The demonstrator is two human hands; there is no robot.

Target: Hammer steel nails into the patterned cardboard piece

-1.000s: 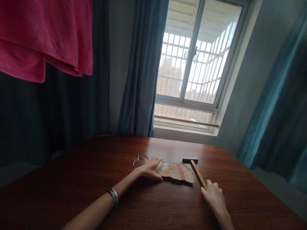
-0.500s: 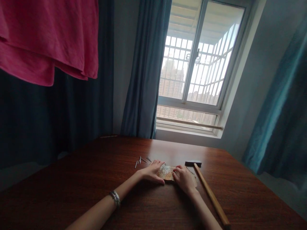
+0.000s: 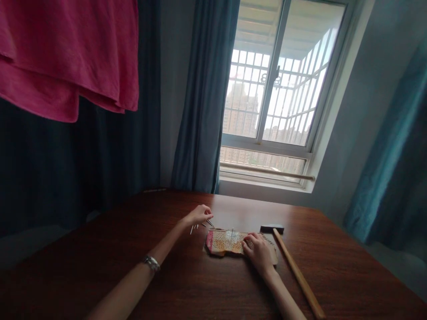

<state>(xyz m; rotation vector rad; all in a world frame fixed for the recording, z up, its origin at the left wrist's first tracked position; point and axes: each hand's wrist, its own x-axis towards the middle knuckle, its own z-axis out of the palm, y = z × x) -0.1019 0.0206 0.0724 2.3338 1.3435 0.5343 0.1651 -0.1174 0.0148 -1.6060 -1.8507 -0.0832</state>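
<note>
Nails [image 3: 199, 226], thin, grey, scattered loose on the table [image 3: 100, 249] just behind a dotted cardboard piece [image 3: 223, 243]; picking-up step, seemingly: left hand [image 3: 199, 215] nearly closed over them, hold not discernible, right hand [image 3: 258, 254] spread flat on the cardboard, hammer [image 3: 296, 275] lying alongside; next calls for a steady upright placing.

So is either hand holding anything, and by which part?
The left hand is at the loose nails; whether it pinches one cannot be told. The right hand presses the patterned card at its right half, gripping nothing. The hammer lies apart.
</note>
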